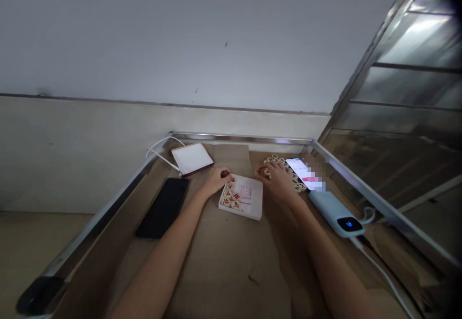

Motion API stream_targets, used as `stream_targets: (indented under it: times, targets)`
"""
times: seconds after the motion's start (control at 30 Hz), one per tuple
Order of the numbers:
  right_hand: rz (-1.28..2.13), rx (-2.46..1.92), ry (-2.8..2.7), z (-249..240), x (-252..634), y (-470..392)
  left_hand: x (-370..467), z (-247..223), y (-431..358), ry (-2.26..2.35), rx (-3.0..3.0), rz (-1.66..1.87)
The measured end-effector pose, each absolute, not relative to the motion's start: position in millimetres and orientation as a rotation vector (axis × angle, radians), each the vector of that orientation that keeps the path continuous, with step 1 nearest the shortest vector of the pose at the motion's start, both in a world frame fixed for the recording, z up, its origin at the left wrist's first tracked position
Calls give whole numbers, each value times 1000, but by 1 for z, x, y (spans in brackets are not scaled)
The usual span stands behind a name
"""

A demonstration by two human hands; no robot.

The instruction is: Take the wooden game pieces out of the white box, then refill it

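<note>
A shallow white box (252, 209) lies in the middle of the cardboard surface. Along its left side sit several round xiangqi pieces (228, 194) with red characters, and reddish line marks show on its bare floor. My left hand (215, 180) has curled fingers at the box's far left corner, gripping its edge. To the right of the box, my right hand (279, 178) reaches over a loose pile of xiangqi pieces (296, 183). Its thumb and fingers close around one piece at the pile's left side; the hand hides part of the pile.
A black phone (164, 208) lies left of my left forearm. Behind it is a white-topped flat box (193, 159) with a white cable. At right are a lit phone (301, 171) and a light-blue power bank (334, 210) with cables. A metal rim (241, 138) borders the surface.
</note>
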State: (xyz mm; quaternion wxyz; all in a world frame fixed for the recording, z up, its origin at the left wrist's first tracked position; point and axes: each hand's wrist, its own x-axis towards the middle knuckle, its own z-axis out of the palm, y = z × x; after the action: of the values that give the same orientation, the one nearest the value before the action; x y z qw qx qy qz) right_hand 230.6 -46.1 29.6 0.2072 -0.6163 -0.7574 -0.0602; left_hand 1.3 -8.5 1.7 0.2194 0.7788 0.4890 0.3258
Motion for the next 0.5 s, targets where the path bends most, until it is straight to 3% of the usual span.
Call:
stream_targets:
  times: [0.13,0.5]
  targets:
    - [-215,-1888,-2118,20,246,-44,2,3,-10,1349,2138,900]
    - [-399,-1842,-2176,21,251,-44,0,1,-9,1327,2133,945]
